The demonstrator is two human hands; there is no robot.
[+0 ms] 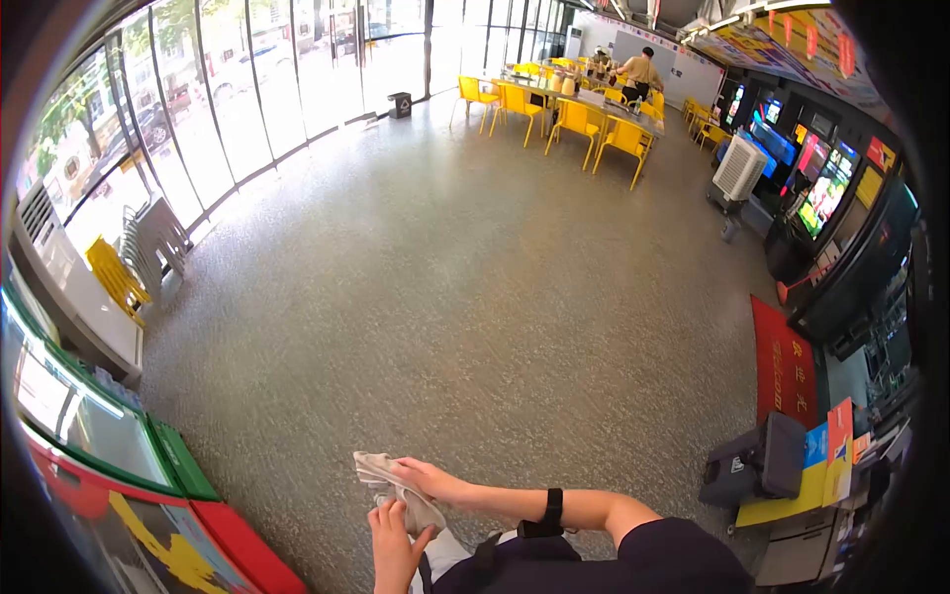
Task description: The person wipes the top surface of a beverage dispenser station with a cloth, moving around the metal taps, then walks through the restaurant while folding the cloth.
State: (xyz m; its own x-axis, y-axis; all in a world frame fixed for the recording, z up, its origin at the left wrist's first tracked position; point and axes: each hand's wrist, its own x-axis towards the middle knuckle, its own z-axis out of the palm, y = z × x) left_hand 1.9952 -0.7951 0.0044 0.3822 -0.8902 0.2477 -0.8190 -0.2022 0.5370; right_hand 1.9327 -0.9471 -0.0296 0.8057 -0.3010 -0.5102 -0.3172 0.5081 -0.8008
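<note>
A pale greyish cloth (424, 512), bunched and folded, is held in front of my body at the bottom of the head view. My right hand (431, 479) grips its upper part, thumb and fingers closed over the fabric. Below it, my left hand (392, 540) has its fingers bent against the lower side of the same cloth. A black band (551, 510) circles my right forearm. Parts of the fingers are hidden by the fabric.
Grey flooring (445, 297) stretches ahead. Yellow chairs (576, 121) surround a long table, with a person (643, 74) beyond. A freezer (109, 416) is at left; a dark bin (757, 460), red mat (782, 356) and wheeled air cooler (739, 168) are at right.
</note>
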